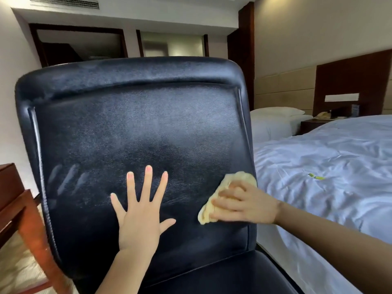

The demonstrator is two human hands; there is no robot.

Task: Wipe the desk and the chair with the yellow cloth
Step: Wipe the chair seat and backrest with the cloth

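A: Cloth, where?
B: Yellow cloth is bunched under the right hand, low on the right edge of the chair backrest. It pokes out above the knuckles and below the fingertips.
A: Grip?
B: Fingers are curled over the wad, holding it and pressing it on the leather.
A: Other hand?
B: Left hand is just beside it, apart from the cloth. It lies flat on the backrest, fingers straight and spread wide, holding nothing.
A: Materials?
B: Cloth is soft, fuzzy and crumpled. Chair is black grained leather with rounded corners, a padded top roll and a piped border. A greyish film covers it, with pale slanted streaks lower left. Seat is the same glossy black.
A: Around it?
B: Reddish wooden desk at the left edge, square-edged. Bed on the right with wrinkled white bedding, and a small green item lying on it, too small to identify.
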